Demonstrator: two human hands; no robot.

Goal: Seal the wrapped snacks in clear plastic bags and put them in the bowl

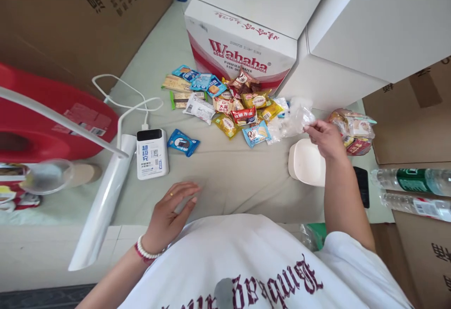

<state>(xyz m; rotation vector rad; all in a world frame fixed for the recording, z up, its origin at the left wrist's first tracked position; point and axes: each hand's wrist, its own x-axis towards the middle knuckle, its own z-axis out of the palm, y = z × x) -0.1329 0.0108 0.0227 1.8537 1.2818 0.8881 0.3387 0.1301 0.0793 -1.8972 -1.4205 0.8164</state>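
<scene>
My right hand (326,137) pinches the edge of a crumpled clear plastic bag (298,116), just above a white plastic tub (293,166). The bag lies against the right side of a pile of wrapped snacks (243,100) in blue, yellow, red and brown packets. My left hand (174,205) rests low over the cloth with fingers stretched out, holding nothing. Between that hand and the pile, a single dark blue snack packet (183,142) lies apart. A white power bank (152,154) with a cable plugged in sits to its left.
Behind the pile stands a Wahaha water carton (243,55). On the right are a clear bag of snacks (353,130), a black phone (361,187) and plastic bottles (416,181). A white lamp arm (63,121), a red container (52,112) and a clear cup (49,176) occupy the left.
</scene>
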